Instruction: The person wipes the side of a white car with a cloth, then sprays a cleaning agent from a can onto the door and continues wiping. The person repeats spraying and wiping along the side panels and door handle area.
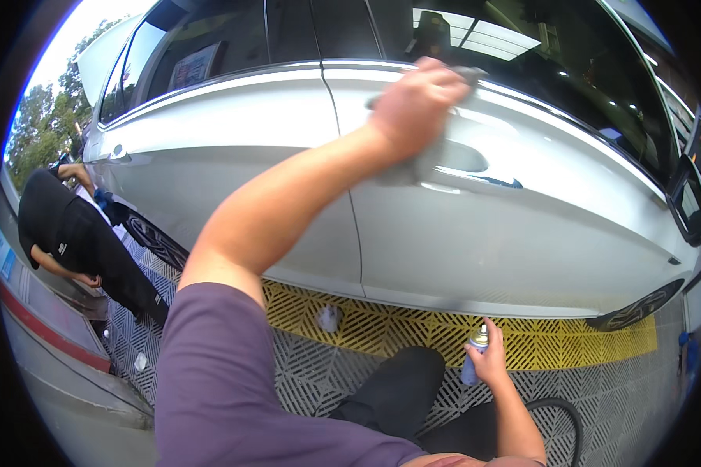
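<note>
My left hand [415, 108] is pressed to the upper part of a white car door [473, 245], blurred by motion. A grey cloth [412, 169] is bunched under it, showing below the palm and beyond the fingers. Just right of the cloth is the door handle [479, 178] with its chrome strip. Above runs the chrome window trim [537, 108]. Low on the right, my right hand [490, 362] grips an upright aerosol can [472, 368], its nozzle [483, 328] uncovered. The index finger is raised beside the nozzle.
At the left, another person in black [64, 227] bends beside the car's wheel [155, 236]. A crumpled white wad [329, 319] lies on the yellow floor grating [409, 327]. A black hose [569, 414] curves at lower right. The side mirror [688, 201] juts out at far right.
</note>
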The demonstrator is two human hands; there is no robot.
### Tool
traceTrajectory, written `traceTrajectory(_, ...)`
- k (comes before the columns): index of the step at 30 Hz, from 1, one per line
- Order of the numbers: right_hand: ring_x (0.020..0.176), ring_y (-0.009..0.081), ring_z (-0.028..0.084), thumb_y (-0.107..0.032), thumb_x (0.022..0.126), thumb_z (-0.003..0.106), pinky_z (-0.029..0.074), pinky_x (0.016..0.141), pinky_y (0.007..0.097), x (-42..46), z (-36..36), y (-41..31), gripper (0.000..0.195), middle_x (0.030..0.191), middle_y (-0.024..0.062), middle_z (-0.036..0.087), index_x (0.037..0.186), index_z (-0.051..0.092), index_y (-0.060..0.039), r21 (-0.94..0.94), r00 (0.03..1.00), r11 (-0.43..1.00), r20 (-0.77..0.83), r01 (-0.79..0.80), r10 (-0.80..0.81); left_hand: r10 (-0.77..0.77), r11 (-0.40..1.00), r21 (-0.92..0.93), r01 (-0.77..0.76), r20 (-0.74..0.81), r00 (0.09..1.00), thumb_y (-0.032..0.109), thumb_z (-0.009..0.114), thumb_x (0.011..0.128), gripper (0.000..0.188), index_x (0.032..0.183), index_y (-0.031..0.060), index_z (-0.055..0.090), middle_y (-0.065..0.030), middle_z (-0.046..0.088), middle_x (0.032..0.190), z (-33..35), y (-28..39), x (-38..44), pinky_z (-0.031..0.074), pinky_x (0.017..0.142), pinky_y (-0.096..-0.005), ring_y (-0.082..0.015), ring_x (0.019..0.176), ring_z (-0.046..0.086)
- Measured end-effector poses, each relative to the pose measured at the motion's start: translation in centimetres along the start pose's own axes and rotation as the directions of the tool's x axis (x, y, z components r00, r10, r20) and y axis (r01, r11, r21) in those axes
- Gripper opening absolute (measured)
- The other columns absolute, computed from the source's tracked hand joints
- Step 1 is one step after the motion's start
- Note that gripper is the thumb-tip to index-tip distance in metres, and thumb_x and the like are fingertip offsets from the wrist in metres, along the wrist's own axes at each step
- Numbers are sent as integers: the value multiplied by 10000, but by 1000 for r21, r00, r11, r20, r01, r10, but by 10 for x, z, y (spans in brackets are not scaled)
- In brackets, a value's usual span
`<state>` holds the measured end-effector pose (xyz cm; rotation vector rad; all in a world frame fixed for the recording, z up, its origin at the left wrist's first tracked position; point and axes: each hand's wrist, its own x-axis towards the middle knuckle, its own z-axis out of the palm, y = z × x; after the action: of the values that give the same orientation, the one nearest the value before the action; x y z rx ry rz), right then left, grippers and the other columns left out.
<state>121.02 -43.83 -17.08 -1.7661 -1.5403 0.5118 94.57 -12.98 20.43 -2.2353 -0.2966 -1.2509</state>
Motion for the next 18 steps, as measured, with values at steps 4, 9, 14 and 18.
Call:
traceTrajectory(4, 1291, 458, 597, -157, 871, 864, 513, 1104, 499, 36, 4, -16, 841, 1408, 273, 550, 1595, 451, -49, -68, 999, 997, 30, 37, -35, 153, 988, -18, -152, 44, 987, 22, 709, 821, 165, 969, 57, 773, -35, 737, 1004, 60, 48, 61, 605, 957, -371, -251, 1078, 654)
traceTrajectory(9, 1236, 499, 623, -202, 893, 850, 536, 1070, 497, 78, 6, -61, 800, 1393, 282, 566, 1580, 466, -55, -166, 953, 972, 282, 164, -113, 198, 980, -43, -193, 205, 959, 69, 745, 811, 104, 913, 90, 759, -10, 717, 1056, 38, 36, 72, 613, 887, -361, -223, 1073, 643)
traceTrajectory(14, 1237, 487, 623, -173, 868, 866, 536, 1068, 495, 57, -45, -53, 800, 1387, 275, 567, 1558, 485, -38, -188, 954, 970, 284, 156, -99, 114, 992, 44, -121, 129, 985, -24, 735, 894, 268, 1139, 49, 814, -107, 791, 1140, -71, -73, -34, 617, 930, -381, -278, 1102, 717)
traceTrajectory(18, 1258, 462, 610, -137, 838, 889, 520, 1091, 506, 15, -68, -10, 815, 1368, 258, 573, 1543, 495, -37, -159, 994, 987, 104, 39, -22, 25, 989, 144, -35, 71, 997, -43, 808, 846, 267, 1105, 19, 835, -112, 791, 1082, -100, -77, -49, 613, 910, -396, -301, 1020, 721)
